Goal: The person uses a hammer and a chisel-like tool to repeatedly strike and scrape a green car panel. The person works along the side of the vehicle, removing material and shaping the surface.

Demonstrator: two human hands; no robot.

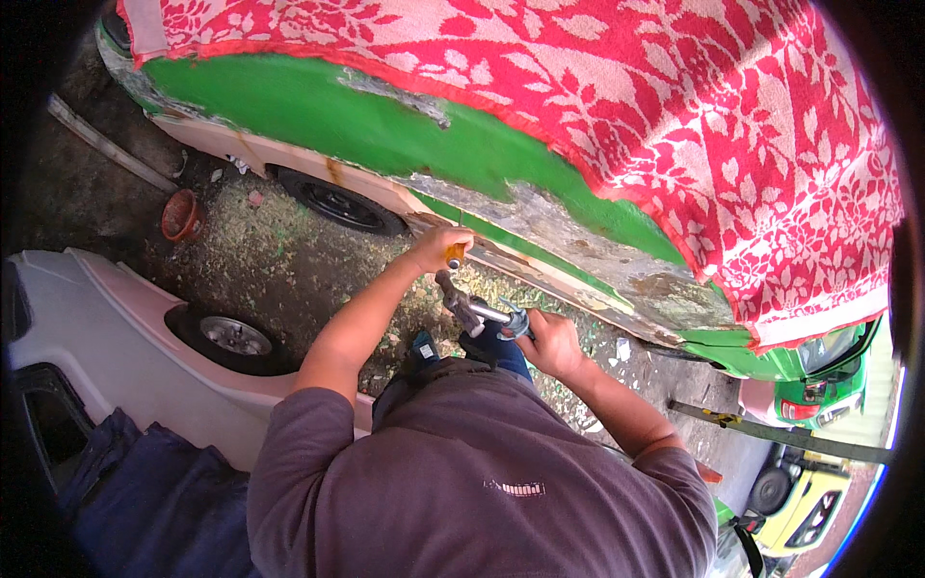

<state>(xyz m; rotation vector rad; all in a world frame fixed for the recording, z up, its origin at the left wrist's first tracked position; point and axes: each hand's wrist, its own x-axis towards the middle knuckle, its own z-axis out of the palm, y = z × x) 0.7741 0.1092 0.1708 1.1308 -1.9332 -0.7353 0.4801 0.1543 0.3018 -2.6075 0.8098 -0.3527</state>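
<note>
A person stands close beside a green car, both hands brought together just short of its lower flank. The left hand, nearer the car, has its fingers clamped around a yellow-handled tool, perhaps a chisel or screwdriver; the butt end is left exposed, probably so the hammer can meet it without catching a knuckle. Where the tip rests cannot be told. The right hand, farther out from the car, has its fingers wrapped around the grip of a hammer, well back from the head, which likely gives leverage; the head hangs near the yellow butt, apparently apart from it. Over the car's upper side lies a red-and-white floral towel, presumably as a cover, leaving the scraped, rusty patch below it bare. Pale flakes litter the ground along the car, near its wheel and a reddish-brown bowl. Opposite the car, behind the person, a pale car carries a dark blue cloth, perhaps laid there against scratches.
</note>
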